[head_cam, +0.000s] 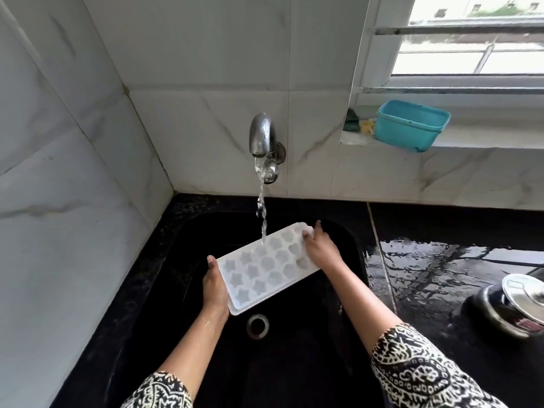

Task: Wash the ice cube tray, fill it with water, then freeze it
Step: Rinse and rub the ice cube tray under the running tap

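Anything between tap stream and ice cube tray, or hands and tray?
Nothing visible. The left hand and right hand grip the ice cube tray by its short ends over the sink; the stream from the tap lands directly on it.

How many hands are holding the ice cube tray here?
2. The left hand grips the ice cube tray at its near-left end; the right hand holds its far-right end, under the stream from the tap.

Tray (266, 267) over sink (350, 248), under tap (262, 136).
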`<state>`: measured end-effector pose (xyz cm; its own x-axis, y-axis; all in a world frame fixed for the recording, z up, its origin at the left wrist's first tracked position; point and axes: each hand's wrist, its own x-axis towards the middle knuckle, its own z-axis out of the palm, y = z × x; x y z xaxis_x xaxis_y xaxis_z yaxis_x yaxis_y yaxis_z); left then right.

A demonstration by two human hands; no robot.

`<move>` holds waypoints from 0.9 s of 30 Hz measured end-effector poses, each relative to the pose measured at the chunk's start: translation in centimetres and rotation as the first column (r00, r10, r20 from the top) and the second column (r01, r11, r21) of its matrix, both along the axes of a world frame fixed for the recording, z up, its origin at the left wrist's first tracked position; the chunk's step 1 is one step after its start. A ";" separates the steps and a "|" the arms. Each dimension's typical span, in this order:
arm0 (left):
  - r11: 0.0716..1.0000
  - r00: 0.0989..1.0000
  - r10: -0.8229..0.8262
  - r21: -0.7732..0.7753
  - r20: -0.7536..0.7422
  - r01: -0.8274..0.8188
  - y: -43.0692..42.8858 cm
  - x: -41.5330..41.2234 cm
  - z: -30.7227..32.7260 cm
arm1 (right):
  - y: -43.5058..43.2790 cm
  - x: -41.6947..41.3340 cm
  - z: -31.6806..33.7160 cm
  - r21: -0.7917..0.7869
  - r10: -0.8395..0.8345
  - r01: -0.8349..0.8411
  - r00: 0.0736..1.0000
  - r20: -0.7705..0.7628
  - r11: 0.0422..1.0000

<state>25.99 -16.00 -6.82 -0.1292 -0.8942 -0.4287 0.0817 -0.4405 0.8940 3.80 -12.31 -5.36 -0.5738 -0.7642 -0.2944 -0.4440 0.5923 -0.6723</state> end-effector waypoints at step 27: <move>0.913 0.853 -0.072 0.310 -0.517 0.265 -1.3 -3.5 0.6 | 8.0 -5.0 2.4 -0.421 0.070 0.315 0.726 0.685 0.850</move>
<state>22.44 -17.29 -6.25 -0.5397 -0.6354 -0.5523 0.3550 -0.7666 0.5351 -1.22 -4.31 -2.94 -0.4770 -0.8438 -0.2460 0.2758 0.1220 -0.9534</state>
